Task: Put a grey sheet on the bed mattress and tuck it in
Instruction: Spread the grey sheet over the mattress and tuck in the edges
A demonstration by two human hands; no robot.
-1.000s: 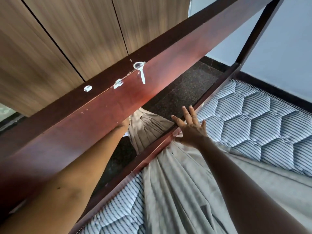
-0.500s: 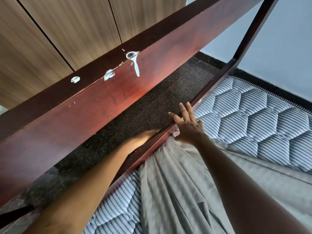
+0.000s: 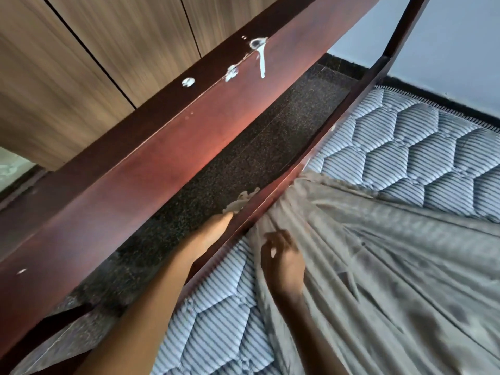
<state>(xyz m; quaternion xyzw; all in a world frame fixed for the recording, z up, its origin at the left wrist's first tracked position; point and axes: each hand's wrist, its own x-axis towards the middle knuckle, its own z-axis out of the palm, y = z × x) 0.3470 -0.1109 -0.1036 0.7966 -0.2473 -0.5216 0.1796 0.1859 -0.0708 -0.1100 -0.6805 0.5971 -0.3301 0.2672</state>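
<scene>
The grey sheet [image 3: 378, 266] lies in folds over the blue striped quilted mattress [image 3: 405, 163], its pleats gathered toward the dark wooden side rail [image 3: 319, 147]. My left hand [image 3: 219, 226] reaches over the rail's outer side; its fingers are mostly hidden, and a bunch of sheet [image 3: 240, 201] sticks out from its tip. My right hand [image 3: 284, 261] sits on the sheet just inside the rail, blurred, its fingers curled into the folds.
A broad reddish wooden beam [image 3: 162, 163] with white paint spots crosses above the rail. Dark speckled floor [image 3: 243, 163] shows between them. Wooden wardrobe doors [image 3: 81, 63] stand behind, and a pale wall [image 3: 460, 50] lies beyond the mattress's far end.
My right hand has left the rail, drawn back toward me and curled its fingers on the sheet. The sheet part hanging outside the rail has shrunk to a small bunch at my left hand.
</scene>
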